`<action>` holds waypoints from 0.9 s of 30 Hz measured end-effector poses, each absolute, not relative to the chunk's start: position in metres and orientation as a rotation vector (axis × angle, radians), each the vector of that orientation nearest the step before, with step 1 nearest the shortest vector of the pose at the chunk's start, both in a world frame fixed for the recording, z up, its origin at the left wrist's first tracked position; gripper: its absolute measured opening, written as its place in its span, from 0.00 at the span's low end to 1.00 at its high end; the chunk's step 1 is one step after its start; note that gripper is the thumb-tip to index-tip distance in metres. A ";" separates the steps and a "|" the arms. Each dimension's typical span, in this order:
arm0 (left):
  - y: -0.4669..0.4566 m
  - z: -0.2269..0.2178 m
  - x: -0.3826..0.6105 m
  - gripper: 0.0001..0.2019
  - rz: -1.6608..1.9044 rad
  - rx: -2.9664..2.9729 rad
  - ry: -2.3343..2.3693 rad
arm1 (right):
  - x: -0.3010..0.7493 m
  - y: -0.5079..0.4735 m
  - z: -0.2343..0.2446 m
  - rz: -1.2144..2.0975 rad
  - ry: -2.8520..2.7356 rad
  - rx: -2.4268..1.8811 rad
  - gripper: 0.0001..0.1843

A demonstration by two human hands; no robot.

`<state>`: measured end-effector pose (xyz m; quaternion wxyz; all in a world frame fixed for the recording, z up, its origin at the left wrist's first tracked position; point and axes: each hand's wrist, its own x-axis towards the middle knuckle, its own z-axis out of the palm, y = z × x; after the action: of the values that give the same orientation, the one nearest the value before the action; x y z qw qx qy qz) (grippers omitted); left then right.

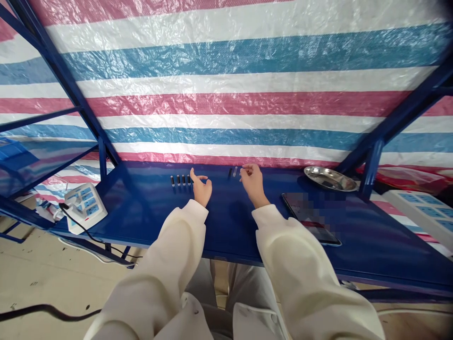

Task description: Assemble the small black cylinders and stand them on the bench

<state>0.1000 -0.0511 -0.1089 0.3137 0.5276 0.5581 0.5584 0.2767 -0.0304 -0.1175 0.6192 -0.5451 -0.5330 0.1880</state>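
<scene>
A row of several small black cylinders with pale ends stands on the blue table. My left hand is just right of that row, its thumb and fingers apart; it partly overlaps the row's right end. Farther right, a short black stick-like piece and a small clear tube lie side by side. My right hand is bent right beside the clear tube, fingers curled together at the tips. Whatever is between those fingertips, if anything, is too small to make out.
A round metal dish sits at the back right, and a tablet-like device lies in front of it. White power strips stand at the left and far right. Blue frame bars and striped sheeting bound the table.
</scene>
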 end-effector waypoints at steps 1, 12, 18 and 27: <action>-0.050 -0.109 0.099 0.41 1.449 1.326 1.481 | 0.270 -0.037 -0.117 0.444 -1.228 -1.230 0.11; -0.042 -0.113 0.094 0.40 1.339 1.201 1.519 | 0.248 -0.063 -0.122 0.598 -1.430 -1.171 0.12; -0.038 -0.115 0.093 0.39 1.329 1.178 1.499 | 0.247 -0.065 -0.121 0.613 -1.464 -1.183 0.11; -0.044 -0.106 0.096 0.10 1.268 0.949 1.278 | 0.247 -0.066 -0.121 0.642 -1.484 -1.220 0.13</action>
<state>0.0961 -0.0439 -0.1057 0.5256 0.3968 0.5342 0.5300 0.2472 -0.0659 -0.1213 0.5297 -0.5110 -0.6213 0.2688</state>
